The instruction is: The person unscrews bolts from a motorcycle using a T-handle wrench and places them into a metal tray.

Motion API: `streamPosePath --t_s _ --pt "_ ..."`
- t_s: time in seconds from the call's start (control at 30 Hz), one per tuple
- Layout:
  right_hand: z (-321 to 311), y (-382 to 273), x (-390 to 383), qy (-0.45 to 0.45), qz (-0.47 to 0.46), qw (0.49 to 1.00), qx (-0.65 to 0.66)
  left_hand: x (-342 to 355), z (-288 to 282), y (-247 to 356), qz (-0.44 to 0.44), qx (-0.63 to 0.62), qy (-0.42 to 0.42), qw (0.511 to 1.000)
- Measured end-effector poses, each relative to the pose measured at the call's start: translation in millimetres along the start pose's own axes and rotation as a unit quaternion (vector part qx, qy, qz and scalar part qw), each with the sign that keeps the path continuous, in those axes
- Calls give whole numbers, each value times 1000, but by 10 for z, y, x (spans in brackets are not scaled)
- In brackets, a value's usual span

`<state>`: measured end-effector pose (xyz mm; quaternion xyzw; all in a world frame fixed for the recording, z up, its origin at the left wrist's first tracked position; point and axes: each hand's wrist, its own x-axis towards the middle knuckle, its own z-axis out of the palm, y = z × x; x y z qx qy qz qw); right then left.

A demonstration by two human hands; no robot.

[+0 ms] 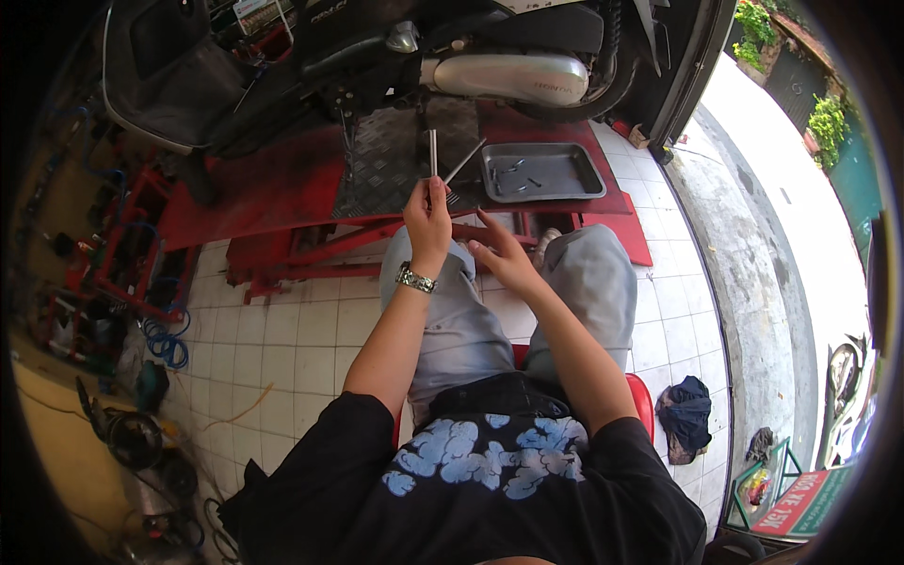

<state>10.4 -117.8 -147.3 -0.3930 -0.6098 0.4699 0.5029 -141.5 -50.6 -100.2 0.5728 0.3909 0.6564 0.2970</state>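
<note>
My left hand (430, 224), with a metal watch on its wrist, is closed around the lower end of a slim silver metal rod (433, 146) that points away from me. A second thin silver rod (467, 160) slants to the right from beside my fingers; whether it is joined to the first or lies on the lift, I cannot make out. To the right, my right hand (506, 256) hovers over my knees, fingers apart and nothing in them. A grey metal tray (576, 177) holding several small dark metal parts sits just beyond it on the red lift platform (273, 179).
A motorbike with a silver exhaust cover (513, 77) stands on the lift across the top. Blue hose (167, 344) and red racks are at left. A dark cloth (685, 419) lies on the white tiles at right, near a pavement outside.
</note>
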Motion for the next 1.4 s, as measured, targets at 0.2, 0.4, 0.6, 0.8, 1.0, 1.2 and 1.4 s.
streamPosePath --t_s 0.2,0.4,0.6,0.8,1.0,1.2,1.4 --pt "42 -547 265 100 -37 994 -1 73 137 377 113 -19 -22 993" --pt "-164 -1160 702 63 54 996 -15 78 176 491 309 180 -77 931" --pt "-176 -1072 750 139 77 985 72 4 185 537 281 236 -161 916" --pt "16 -1095 667 202 70 954 210 -39 12 509 146 161 -69 974" --pt "174 -959 711 226 36 927 297 -93 -303 536 -66 183 -220 956" --pt "176 -784 761 234 44 905 353 -10 -339 432 42 189 -250 949" --pt "199 -782 773 222 17 908 354 82 -417 286 59 214 -288 932"
